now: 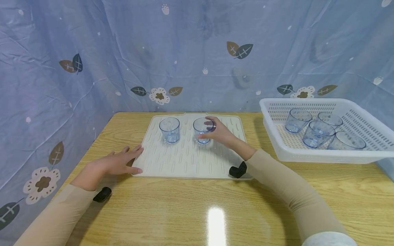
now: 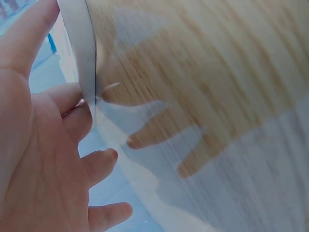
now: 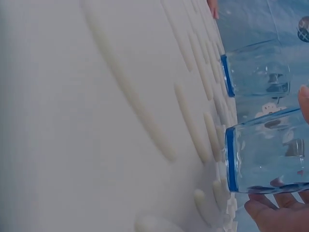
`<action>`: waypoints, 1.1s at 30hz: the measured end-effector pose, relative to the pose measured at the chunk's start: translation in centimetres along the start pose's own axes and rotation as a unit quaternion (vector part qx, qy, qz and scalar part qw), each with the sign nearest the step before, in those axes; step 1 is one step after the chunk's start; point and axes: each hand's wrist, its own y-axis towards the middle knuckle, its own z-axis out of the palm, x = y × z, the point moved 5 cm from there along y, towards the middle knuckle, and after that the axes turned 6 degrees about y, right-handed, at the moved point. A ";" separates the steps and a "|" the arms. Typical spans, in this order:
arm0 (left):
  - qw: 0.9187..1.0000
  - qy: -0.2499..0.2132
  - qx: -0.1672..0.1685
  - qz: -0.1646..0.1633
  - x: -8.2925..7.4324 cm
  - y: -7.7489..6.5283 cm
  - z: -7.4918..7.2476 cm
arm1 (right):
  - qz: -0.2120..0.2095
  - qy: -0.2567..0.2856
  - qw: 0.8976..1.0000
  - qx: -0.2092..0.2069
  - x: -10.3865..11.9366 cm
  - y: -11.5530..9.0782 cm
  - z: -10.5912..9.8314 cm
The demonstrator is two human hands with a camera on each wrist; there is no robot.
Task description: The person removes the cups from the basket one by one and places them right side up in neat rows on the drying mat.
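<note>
Two clear blue-tinted glasses stand upright on a white ridged mat (image 1: 166, 164). My right hand (image 1: 220, 133) holds the right-hand glass (image 1: 200, 131), with the thumb on its near side and the fingers round its far side. In the right wrist view, the base of this glass (image 3: 263, 152) meets the mat, and the fingers (image 3: 277, 212) lie along its side. Left of it stands the other glass (image 1: 170, 130), apart from both hands. With fingers spread, my left hand (image 1: 118, 162) rests at the mat's left edge; the left wrist view shows its fingertips against the rim (image 2: 82, 53).
A white perforated basket (image 1: 278, 140) sits at the table's right, with several similar glasses inside, one of them upright (image 1: 298, 121). A blue patterned curtain (image 1: 197, 61) hangs behind and at the sides. Both wrists carry small black devices (image 1: 238, 171). The wooden table (image 1: 172, 212) reflects light in front.
</note>
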 end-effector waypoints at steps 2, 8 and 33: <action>1.000 0.000 0.000 0.000 0.0 0.0 0.0 | -0.006 0.002 1.000 0.006 0.1 -0.1 -0.2; 1.000 -0.008 0.000 0.001 0.0 0.0 0.0 | -0.012 0.012 1.000 0.012 0.4 -0.5 -0.7; 1.000 -0.004 -0.005 0.005 0.0 -0.2 0.0 | -0.108 -0.008 0.994 -0.036 2.6 -4.2 -3.0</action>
